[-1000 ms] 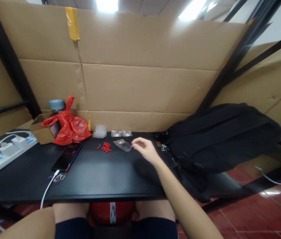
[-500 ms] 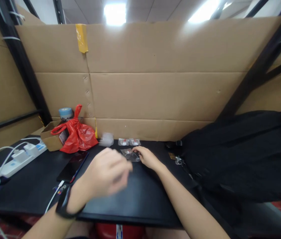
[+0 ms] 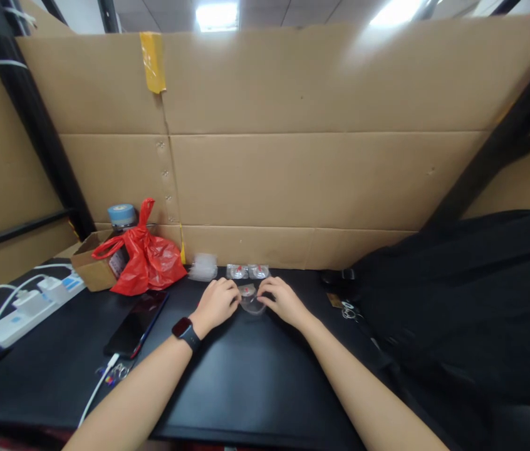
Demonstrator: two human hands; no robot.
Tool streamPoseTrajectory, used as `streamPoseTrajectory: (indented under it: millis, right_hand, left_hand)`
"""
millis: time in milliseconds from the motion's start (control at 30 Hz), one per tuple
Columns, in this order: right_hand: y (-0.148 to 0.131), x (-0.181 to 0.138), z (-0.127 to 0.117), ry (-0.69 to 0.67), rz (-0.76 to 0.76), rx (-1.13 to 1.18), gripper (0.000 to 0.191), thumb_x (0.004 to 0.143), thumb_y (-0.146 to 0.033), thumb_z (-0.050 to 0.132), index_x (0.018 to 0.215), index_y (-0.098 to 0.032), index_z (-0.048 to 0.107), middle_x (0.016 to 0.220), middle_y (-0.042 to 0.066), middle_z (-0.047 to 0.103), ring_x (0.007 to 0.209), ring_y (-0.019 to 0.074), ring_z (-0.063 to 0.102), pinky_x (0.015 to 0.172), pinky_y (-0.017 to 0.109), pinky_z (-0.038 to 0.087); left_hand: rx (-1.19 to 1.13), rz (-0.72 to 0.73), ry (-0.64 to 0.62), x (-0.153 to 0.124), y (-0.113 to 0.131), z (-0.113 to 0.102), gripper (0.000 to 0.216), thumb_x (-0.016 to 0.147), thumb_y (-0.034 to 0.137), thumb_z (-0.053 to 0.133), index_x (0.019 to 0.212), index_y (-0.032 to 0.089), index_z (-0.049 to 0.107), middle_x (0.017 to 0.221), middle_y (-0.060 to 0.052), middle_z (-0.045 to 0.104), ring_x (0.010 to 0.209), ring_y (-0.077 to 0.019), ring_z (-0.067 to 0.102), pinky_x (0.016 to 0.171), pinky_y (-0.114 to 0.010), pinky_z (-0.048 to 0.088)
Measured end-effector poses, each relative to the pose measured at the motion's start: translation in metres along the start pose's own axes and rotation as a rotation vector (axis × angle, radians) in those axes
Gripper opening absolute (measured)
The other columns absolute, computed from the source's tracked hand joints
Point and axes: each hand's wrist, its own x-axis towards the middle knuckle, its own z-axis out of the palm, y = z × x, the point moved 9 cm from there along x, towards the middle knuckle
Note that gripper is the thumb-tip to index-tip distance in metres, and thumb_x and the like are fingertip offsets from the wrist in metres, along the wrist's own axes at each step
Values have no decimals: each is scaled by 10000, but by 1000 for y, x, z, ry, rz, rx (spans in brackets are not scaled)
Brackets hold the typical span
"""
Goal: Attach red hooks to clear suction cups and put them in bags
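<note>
A small clear plastic bag (image 3: 252, 306) lies on the black table between my hands, with a small round item (image 3: 247, 290) bearing a red mark at its far end. My left hand (image 3: 218, 303), a dark watch on its wrist, pinches the bag's left edge with curled fingers. At the right edge, the thumb and fingertips of my right hand (image 3: 285, 302) close on the same plastic. Just behind stand two clear packs, a left pack (image 3: 237, 271) and a right pack (image 3: 259, 271), each with a red mark. Left of them is a pile of clear plastic bags (image 3: 203, 267).
A red plastic bag (image 3: 155, 263) leans on a cardboard box (image 3: 93, 266) holding a blue-capped container (image 3: 122, 215). Nearer lie a phone (image 3: 137, 326), a white cable and keys (image 3: 117, 374). A power strip (image 3: 34, 313) is far left; black fabric (image 3: 457, 300) covers the right side.
My left hand has come down and forward from above the table to the clear plastic bag. My right hand stays at the bag's right side. The view has shifted slightly.
</note>
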Motion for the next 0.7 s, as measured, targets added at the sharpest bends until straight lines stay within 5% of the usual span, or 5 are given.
streamPoseTrajectory:
  millis: [200, 367, 433, 567, 700]
  right_hand:
    - [-8, -7, -2, -89, 8, 35, 67, 898, -247, 626, 853, -221, 670, 1224, 85, 590, 1139, 253, 515, 1009, 468, 399]
    - [0, -10, 11, -78, 180, -60, 258, 985, -311, 458, 821, -217, 634, 1283, 84, 572, 1192, 280, 468, 956, 501, 388]
    - [2, -9, 11, -46, 215, -115, 173, 953, -314, 509, 873, -220, 630, 1255, 96, 585, 1165, 293, 476, 923, 498, 394]
    - [-12, -5, 3, 2, 132, -117, 233, 907, -272, 579, 1137, -252, 612, 1236, 101, 609, 1141, 281, 496, 911, 456, 399]
    - [-30, -7, 7, -117, 20, -76, 241, 949, -367, 550, 1156, -295, 649, 1250, 78, 650, 1177, 275, 526, 940, 465, 358]
  left_hand:
    - [-145, -105, 8, -6, -17, 0, 91, 864, 213, 598, 857, 227, 687, 973, -23, 663, 987, -215, 552, 868, -367, 381]
    - [-123, -184, 25, -7, -20, 5, 265, 959, 314, 492, 784, 200, 656, 942, -44, 662, 998, -231, 543, 861, -388, 364]
    - [-66, -209, 47, -5, -18, 2, 198, 941, 297, 515, 829, 200, 646, 958, -60, 657, 997, -242, 540, 857, -393, 366]
    - [3, -92, 66, -2, -1, 0, 170, 942, 223, 495, 1065, 219, 611, 1109, -77, 644, 1091, -243, 532, 889, -384, 369]
    - [-46, 21, -20, -5, 10, 11, 266, 1016, 274, 371, 1139, 239, 605, 1200, -76, 656, 1236, -242, 489, 974, -414, 334]
